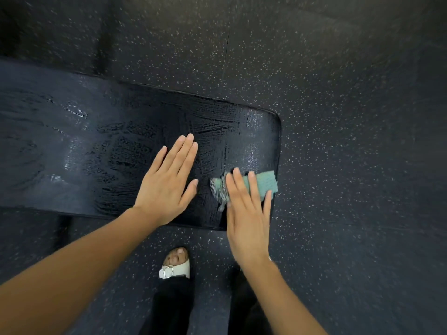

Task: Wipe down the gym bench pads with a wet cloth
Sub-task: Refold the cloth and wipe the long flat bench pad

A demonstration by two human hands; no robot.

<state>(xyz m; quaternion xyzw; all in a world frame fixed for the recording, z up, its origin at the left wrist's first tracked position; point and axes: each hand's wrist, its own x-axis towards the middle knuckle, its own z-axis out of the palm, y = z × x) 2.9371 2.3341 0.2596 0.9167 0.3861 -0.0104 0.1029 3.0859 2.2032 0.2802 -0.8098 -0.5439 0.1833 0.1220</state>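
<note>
A dark padded gym bench (101,146) runs from the left edge to a rounded end at the right, its surface streaked with wet wipe marks. A teal cloth (262,182) with a striped corner lies near the pad's right front corner. My right hand (246,213) presses flat on the cloth with straight fingers. To the left of the cloth, my left hand (169,177) lies flat on the wet pad, its fingers straight and together.
Dark speckled rubber floor (350,117) surrounds the bench on all sides. My foot in a white buckled sandal (175,267) and dark trouser legs stand just in front of the bench's near edge.
</note>
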